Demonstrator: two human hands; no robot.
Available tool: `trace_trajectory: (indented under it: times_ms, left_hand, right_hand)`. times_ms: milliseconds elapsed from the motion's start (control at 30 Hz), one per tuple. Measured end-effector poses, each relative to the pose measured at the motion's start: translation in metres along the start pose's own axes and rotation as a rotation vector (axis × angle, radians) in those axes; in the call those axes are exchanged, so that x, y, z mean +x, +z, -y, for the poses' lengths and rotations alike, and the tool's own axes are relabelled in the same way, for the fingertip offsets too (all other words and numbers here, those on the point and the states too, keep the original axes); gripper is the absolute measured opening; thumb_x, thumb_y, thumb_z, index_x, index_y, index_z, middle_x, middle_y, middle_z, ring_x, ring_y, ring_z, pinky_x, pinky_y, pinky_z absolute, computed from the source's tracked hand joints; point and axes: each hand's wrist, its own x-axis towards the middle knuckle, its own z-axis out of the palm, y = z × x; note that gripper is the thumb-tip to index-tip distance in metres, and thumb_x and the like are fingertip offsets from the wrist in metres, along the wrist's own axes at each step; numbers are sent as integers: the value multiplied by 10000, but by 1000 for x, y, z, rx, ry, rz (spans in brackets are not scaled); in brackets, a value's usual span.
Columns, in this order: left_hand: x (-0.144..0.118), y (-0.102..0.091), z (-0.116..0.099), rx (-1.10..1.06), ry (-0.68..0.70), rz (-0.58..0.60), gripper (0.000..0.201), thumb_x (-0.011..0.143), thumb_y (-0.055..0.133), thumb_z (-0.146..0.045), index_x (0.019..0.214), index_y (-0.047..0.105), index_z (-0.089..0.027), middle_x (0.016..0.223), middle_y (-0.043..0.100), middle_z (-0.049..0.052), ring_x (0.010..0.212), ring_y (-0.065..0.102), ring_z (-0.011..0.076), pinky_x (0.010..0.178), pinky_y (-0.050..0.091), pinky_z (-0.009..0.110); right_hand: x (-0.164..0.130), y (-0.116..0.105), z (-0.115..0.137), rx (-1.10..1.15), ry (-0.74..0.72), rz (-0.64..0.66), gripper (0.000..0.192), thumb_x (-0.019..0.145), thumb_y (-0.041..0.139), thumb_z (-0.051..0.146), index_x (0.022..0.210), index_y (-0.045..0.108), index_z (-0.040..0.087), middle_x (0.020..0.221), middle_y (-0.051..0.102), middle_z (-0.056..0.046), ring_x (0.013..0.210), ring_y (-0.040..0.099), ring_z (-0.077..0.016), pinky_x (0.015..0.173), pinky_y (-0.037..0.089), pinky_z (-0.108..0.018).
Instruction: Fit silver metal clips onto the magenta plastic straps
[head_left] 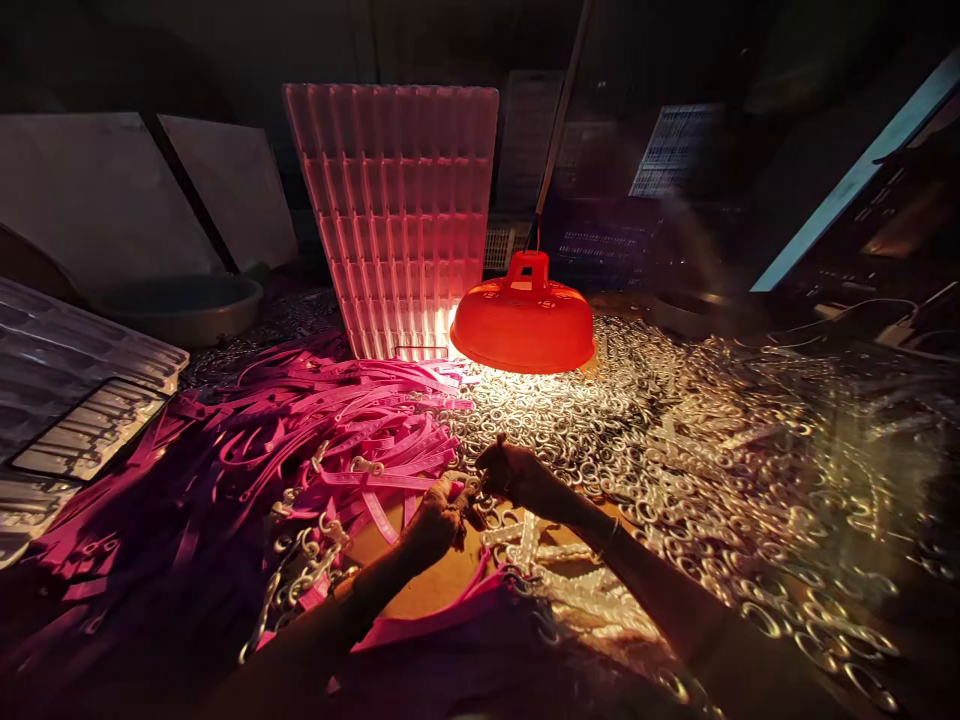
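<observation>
**Pink straps and metal rings under an orange lamp**

Pink straps [352, 430] lay in a big heap on the left part of the table, and a wide field of small metal rings [675, 440] covered the right part. Between them, near the person, the two hands met close together. The left hand [435, 520] was closed around the end of one pink strap, with the fingers pressed together. The right hand [517, 475] pinched something very small beside it, maybe a ring, but it was too dark to tell. The orange lamp [523, 322] hung low just beyond the hands. Behind it stood a ribbed plastic tray [394, 210], upright. A round basin [180, 305] sat far left.
</observation>
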Motion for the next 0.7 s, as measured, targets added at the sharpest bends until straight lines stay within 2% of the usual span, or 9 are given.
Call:
trace_trajectory:
  times_ms: [100,233,400,600,700]
  left_hand:
    - [2,-2,2,-26,-20,-27,210,649,484,-274,798,559,-146,579,590,-7,348,422,57,343,329,169]
    - [11,-5,17,-38,35,-58,179,660,514,-300,762,537,-155,596,552,-16,404,485,73,357,339,170]
    - [19,-3,25,7,32,-59,170,701,523,-333,716,502,-166,559,491,-21,408,414,66,355,315,178]
    - [21,-3,20,36,38,-51,228,646,569,-358,634,446,-166,572,472,-14,479,366,61,410,246,191]
    - [20,-9,22,-4,13,-18,226,639,567,-365,655,478,-158,559,447,-29,448,321,50,393,211,193]
  right_hand:
    - [-1,5,-1,-46,-41,-38,317,651,728,309,869,574,141,691,565,0,568,524,-92,514,417,-222]
    - [-5,16,-2,-40,-23,-183,301,738,630,414,879,556,158,702,544,5,553,488,-82,488,407,-210]
    - [-12,24,-7,-156,12,-165,330,751,591,472,677,484,168,611,488,16,499,439,-74,437,369,-193]
    - [-11,27,-14,-137,144,-182,335,733,556,492,665,437,186,540,442,43,427,394,-72,382,334,-197]
    - [-10,31,-15,-279,20,-273,311,735,553,465,647,418,198,533,428,41,431,392,-78,384,331,-200]
